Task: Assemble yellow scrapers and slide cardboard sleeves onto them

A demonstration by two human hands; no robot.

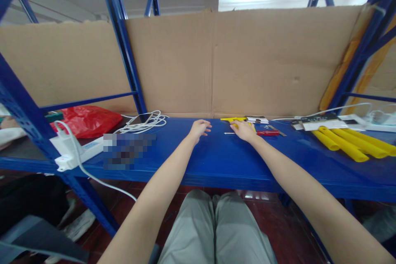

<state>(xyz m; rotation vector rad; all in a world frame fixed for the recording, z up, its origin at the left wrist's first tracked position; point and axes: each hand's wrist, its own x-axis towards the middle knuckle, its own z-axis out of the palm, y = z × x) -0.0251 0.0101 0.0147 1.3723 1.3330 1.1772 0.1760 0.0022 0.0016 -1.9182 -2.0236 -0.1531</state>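
My left hand point(199, 130) hovers over the blue tabletop point(213, 163), its fingers loosely bent and apart, with nothing in them. To its right, my right hand point(244, 130) has its fingers over a yellow plastic thing point(228, 119) and appears to grip it; the hand hides much of its shape. A screwdriver with a red handle point(268, 133) lies beneath that hand, its metal shaft showing to the left. Just beyond are a small white and black pack point(257, 119) and a thin metal strip point(278, 131).
Several yellow tubes point(349, 144) lie at the right beside a black and white box point(323, 122). At the left are a coiled white cable point(151, 123), a power strip point(89, 148) and a red bag point(89, 119). Cardboard point(173, 66) walls the back between blue posts.
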